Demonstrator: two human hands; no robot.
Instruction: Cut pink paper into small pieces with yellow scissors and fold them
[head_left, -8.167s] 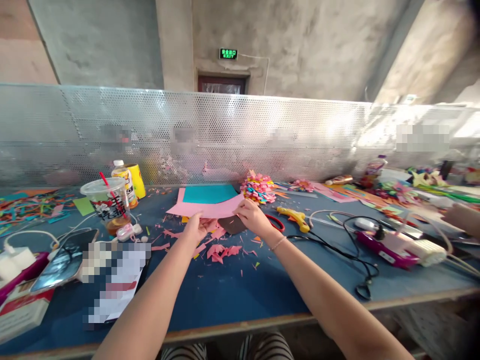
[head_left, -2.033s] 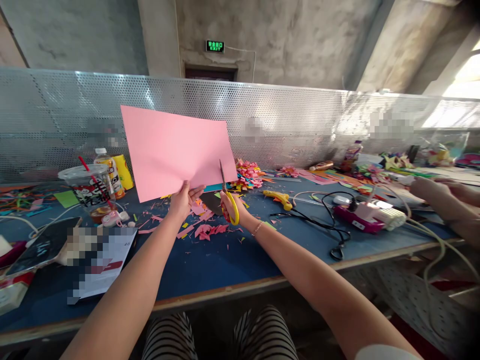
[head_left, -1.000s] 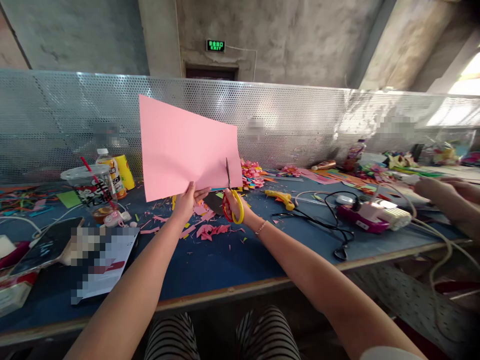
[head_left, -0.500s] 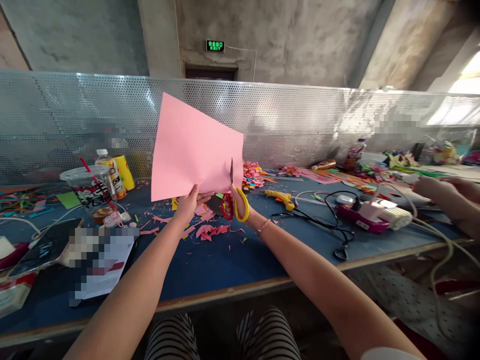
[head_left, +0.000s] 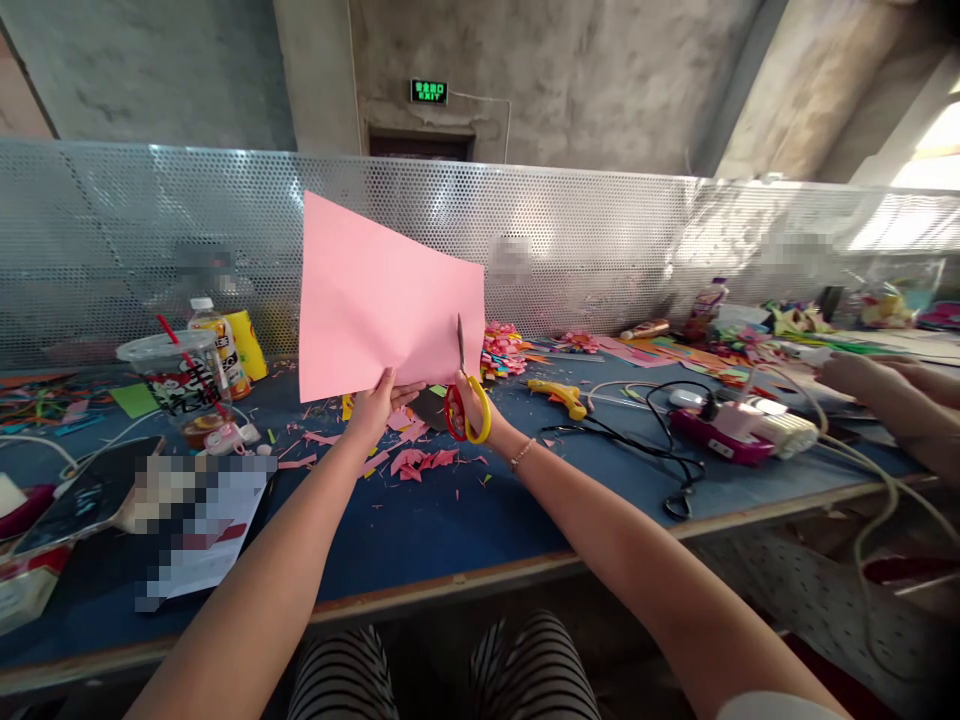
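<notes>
A large sheet of pink paper [head_left: 382, 300] is held up over the table, facing me. My left hand [head_left: 375, 405] pinches its lower edge, thumb in front and fingers behind. In my right hand [head_left: 476, 412] is a pair of scissors [head_left: 480, 410] with red and yellow handles. Their blades point up in front of the paper's lower right part and look closed. Whether the right fingers also touch the paper is hard to tell. Pink paper scraps [head_left: 424, 463] lie on the table below my hands.
On the left stand a plastic cup [head_left: 176, 375] and a bottle [head_left: 225, 345], near a tablet [head_left: 217, 530]. To the right lie a yellow glue gun [head_left: 556, 396], black cables and a power strip [head_left: 724, 440]. Another person's hands [head_left: 870, 390] are at far right. A perforated metal screen [head_left: 600, 240] runs behind.
The paper's upper left corner has shifted slightly left and down. The view has drifted a little. Both hands keep their holds.
</notes>
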